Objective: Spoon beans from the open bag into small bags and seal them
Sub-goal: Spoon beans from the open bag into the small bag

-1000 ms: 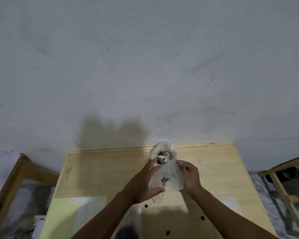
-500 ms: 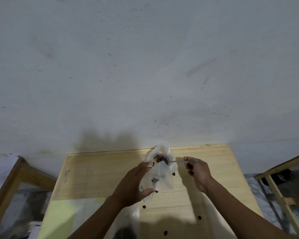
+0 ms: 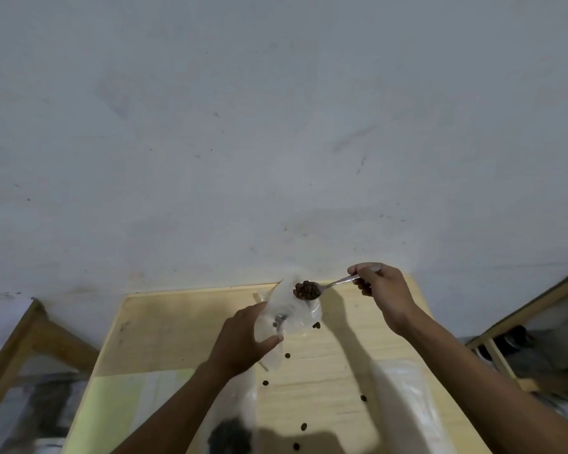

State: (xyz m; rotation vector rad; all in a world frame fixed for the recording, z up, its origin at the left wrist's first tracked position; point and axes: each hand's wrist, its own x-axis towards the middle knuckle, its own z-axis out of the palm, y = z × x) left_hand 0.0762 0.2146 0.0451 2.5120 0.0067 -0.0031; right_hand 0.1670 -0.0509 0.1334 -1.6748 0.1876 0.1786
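Above the far edge of the wooden surface [image 3: 177,329], the right hand [image 3: 382,294] pinches the end of a spoon [image 3: 336,282] — its fingers [image 3: 363,285] curl round the handle, and the long axis runs from that hand leftward to a bowl heaped with beans [image 3: 306,290]. That bowl sits right at the mouth of the small bag [image 3: 286,317], which the left hand [image 3: 243,342] grips from the left, fingers wrapped round its lower half. Judging by this, the next move turns on tipping the bowl down and left into the opening; the right hand is the nearer one to do it. Whether the bowl is over the mouth or just beside its rim is hard to tell — the clear film washes out against the wall. About 7 loose beans [image 3: 287,355] lie scattered on the wood. The open bag [image 3: 230,434] is cut off by the bottom edge.
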